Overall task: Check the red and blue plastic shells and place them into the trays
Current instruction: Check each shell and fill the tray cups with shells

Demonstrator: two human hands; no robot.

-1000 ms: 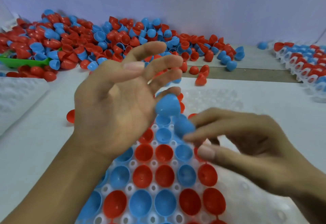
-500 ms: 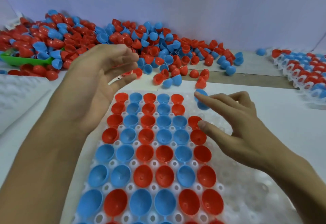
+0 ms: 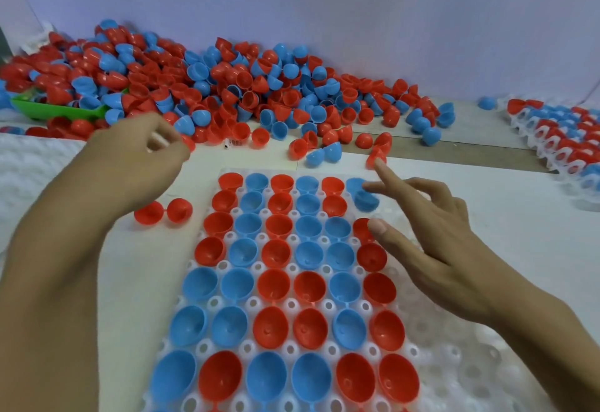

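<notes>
**What I can't make out**

My left hand (image 3: 143, 158) is blurred, so I can't tell whether its fingers (image 3: 162, 139) hold anything. My right hand (image 3: 425, 233) hides part of a blue shell (image 3: 365, 200). The frame's bottom edge cuts the tray (image 3: 454, 372).

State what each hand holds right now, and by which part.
Right hand: nothing, fingers spread over the tray. Left hand: blurred, curled; cannot tell.
</notes>
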